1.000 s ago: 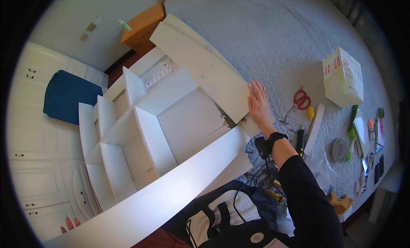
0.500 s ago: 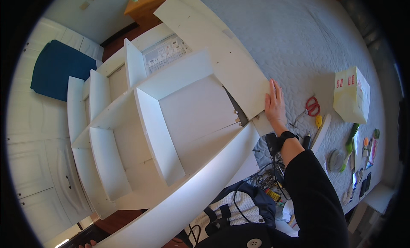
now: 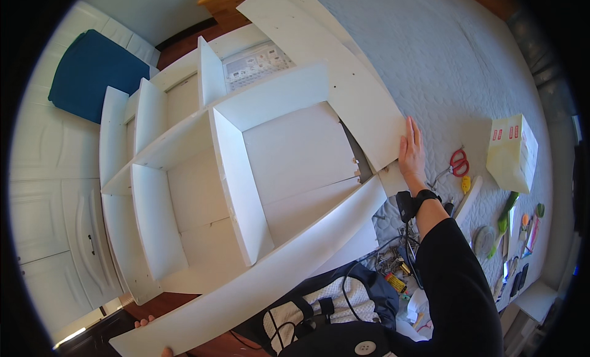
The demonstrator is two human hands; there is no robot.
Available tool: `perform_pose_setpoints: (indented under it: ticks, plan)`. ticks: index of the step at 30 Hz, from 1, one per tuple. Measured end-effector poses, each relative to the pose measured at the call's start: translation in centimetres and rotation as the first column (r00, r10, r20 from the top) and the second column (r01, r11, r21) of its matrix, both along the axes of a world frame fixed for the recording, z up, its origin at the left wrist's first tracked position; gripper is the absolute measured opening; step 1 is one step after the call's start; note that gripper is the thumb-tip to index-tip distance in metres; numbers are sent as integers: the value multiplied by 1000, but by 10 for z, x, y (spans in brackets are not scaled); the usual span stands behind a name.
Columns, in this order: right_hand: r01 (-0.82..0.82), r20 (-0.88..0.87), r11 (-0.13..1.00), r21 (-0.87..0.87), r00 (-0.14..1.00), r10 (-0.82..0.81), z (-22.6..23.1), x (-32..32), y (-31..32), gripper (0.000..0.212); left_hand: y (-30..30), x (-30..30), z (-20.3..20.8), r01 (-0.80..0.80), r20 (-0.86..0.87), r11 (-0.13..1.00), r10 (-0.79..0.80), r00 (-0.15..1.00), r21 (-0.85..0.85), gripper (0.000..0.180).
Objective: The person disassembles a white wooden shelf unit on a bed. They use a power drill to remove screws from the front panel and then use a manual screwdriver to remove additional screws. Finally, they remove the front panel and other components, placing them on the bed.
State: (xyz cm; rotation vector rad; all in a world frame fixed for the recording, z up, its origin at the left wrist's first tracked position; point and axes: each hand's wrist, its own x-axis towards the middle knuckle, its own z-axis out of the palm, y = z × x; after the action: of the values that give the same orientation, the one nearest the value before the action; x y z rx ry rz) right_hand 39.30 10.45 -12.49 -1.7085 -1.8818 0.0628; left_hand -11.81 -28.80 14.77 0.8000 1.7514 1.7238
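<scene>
A long white board [image 3: 264, 286] runs along the near side of a white shelf unit [image 3: 228, 172] that lies on its back. At the lower left, fingers of my left hand [image 3: 145, 321] curl round the near end of this board; the rest of that hand is hidden beneath or outside the picture. A loose white panel [image 3: 350, 80] rests across the right side of the unit. My right hand [image 3: 413, 153] lies against the panel's right edge near its lower corner, fingers stretched out and close together. A black strap device [image 3: 413, 203] sits on my right wrist.
On the grey quilted cover [image 3: 458, 62] lie red-handled scissors [image 3: 459, 162], a yellow-white box [image 3: 512, 153], a roll of tape [image 3: 485, 240] and a heap of screws [image 3: 390, 255]. A blue chair back [image 3: 98, 74] stands beyond the unit, before white cabinets [image 3: 52, 154].
My view has shifted and tilted, so the board's near end and more of my left fingers now show. My right hand stays against the panel's edge.
</scene>
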Motion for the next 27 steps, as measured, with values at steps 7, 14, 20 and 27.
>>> perform_pose_setpoints:
  ticks: [7,14,20,27]
  plan:
    - [-20,-8,1000,24,1000,20,-7,6,5,48,-22,-18,-39,47,88,997,-52,995,61,95]
    - [-64,-13,997,53,998,64,-8,8,9,48,-24,-19,-67,-4,147,999,-3,989,52,95]
    - [-92,-3,994,52,996,93,10,3,4,48,1,5,-28,36,107,985,-55,993,170,89]
    - [94,-202,995,-32,974,-99,12,8,-4,47,79,63,77,137,-384,953,-25,923,270,71]
